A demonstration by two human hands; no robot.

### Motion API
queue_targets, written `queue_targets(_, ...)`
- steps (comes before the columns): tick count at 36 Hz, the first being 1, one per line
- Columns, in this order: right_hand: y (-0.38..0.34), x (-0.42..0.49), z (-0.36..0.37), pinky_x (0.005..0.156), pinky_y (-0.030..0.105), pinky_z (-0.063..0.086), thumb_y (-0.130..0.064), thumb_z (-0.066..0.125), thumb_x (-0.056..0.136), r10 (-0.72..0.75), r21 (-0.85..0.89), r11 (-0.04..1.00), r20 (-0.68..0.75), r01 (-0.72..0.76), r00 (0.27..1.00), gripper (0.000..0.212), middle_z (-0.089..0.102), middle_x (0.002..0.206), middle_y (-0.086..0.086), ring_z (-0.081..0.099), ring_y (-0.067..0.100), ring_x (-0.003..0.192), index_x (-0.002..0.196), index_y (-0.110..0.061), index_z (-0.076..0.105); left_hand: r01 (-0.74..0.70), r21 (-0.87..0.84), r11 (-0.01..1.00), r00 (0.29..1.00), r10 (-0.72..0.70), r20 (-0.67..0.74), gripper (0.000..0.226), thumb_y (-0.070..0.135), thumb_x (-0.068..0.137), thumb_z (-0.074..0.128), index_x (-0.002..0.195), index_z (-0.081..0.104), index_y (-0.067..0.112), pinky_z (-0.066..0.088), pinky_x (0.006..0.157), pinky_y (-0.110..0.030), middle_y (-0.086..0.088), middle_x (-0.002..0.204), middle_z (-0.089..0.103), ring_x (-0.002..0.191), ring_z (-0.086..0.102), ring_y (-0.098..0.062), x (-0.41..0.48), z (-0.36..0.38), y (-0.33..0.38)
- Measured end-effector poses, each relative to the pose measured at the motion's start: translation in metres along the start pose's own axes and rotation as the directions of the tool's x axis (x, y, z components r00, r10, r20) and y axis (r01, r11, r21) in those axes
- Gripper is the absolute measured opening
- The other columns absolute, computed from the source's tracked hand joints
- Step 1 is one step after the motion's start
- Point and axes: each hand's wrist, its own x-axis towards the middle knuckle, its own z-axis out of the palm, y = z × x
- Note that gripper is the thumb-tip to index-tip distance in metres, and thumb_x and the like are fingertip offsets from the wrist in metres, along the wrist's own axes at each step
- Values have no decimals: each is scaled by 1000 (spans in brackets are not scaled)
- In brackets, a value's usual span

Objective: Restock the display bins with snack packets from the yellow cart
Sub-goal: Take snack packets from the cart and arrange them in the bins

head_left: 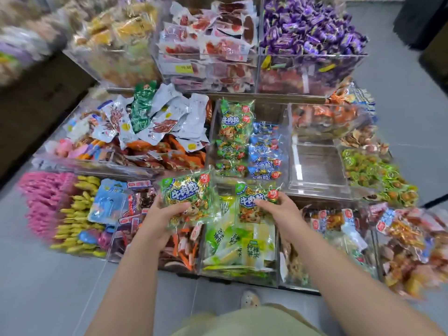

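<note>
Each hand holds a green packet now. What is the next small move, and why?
Probably carry the left hand and its green packet forward to the bin straight ahead. Matching green packets already lie there in a column, with room at the near end.

Grey tiled floor [43,287], dark wooden shelving [31,98]

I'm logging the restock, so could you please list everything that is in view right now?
Held beef cube bags: two, green, one per hand.
Stocked beef cube bags: several green, several blue, middle bin.
Empty clear bin: one, right of them.
Purple sweets: many, top right bin.
Red-and-white packets: many, top middle.
Pink packets: many, front left.
Yellow packets: many, beside the pink.
Left hand: holding a bag.
Right hand: holding a bag.
</note>
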Motion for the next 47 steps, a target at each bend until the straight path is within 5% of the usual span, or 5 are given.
queue_targets(7,-31,35,17,105,43,38,-50,82,62,-16,26,1000,-45,17,999,104,39,147,6,44,27,129,146,-19,30,-46,11,999,997,45,56,67,20,52,79,112,51,27,55,65,-37,-2,107,66,86,69,-17,32,3,41)
queue_targets(15,-68,72,44,106,46,38,-50,82,62,-53,31,998,-165,59,985,101,44,144,5,46,26,127,144,-17,34,-120,108,987,984,103,148,125,30,43,86,150,23,16,31,108,-57,-12,147,40,128,45,-27,81,-5,107)
queue_targets(27,-115,141,81,80,28,38,-37,72,80,-154,-96,986,-250,134,956,42,59,111,-2,56,15,97,110,-20,47,-209,161,964,951,163,262,131,47,27,89,143,36,17,32,106,-55,-11,143,47,129,46,-30,136,8,162)
queue_targets(36,-108,178,86,113,44,19,-49,43,95,-129,-386,921,-170,55,977,72,12,155,10,15,28,142,148,-12,13,-188,140,972,949,143,280,137,46,27,91,147,30,22,37,103,-60,-11,149,39,132,42,-32,158,25,166)
queue_targets(47,-99,197,80,112,37,21,-27,86,64,-265,-415,887,-101,202,959,121,21,154,1,23,20,140,150,-26,0,-132,265,955,975,77,209,136,52,25,88,146,32,24,49,74,-40,-10,146,42,127,48,-31,176,32,150)
